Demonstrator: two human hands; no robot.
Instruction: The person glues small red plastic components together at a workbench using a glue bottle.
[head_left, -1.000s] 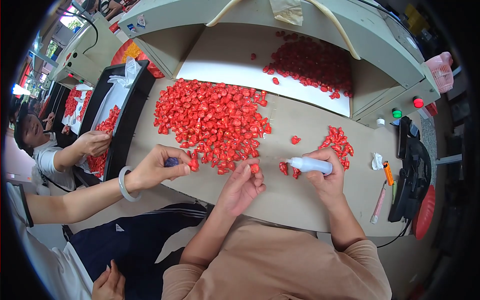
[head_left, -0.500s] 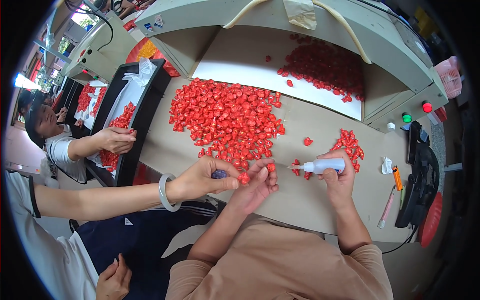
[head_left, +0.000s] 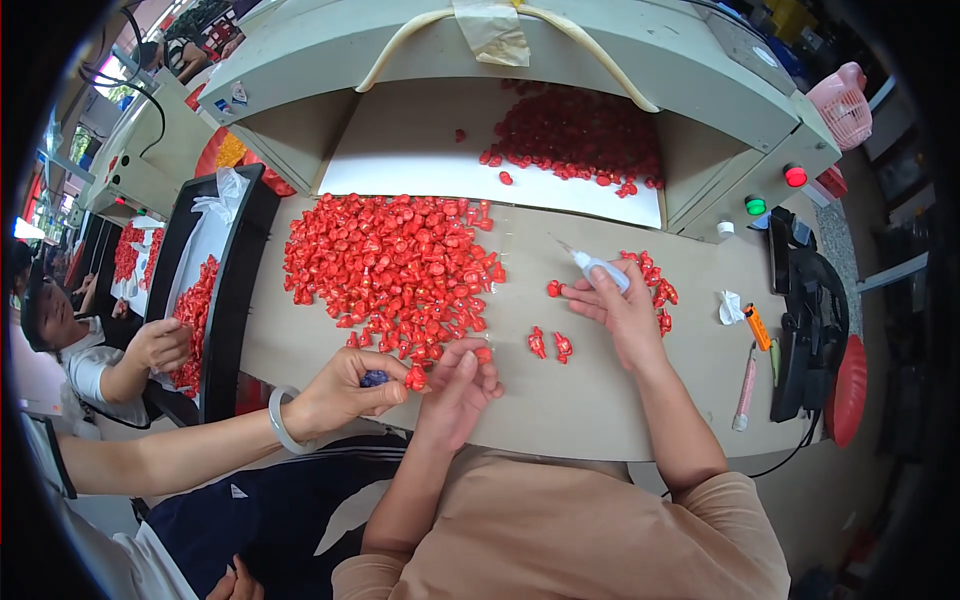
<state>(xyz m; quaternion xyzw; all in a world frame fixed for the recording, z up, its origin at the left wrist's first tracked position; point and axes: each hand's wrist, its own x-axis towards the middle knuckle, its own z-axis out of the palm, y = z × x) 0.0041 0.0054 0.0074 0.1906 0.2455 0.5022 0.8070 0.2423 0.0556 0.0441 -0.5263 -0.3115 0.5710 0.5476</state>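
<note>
White glue bottle (head_left: pixel 600 268), thin nozzle, tilted

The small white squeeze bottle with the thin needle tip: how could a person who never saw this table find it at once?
Start at the big heap of small red plastic pieces on the beige worktable. Just right of it, the person's right hand grips the small white squeeze bottle. It is the only white, needle-tipped thing among red pieces.

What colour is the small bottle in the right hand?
White, with a thin needle tip; the bottle shows in the head view.
</note>
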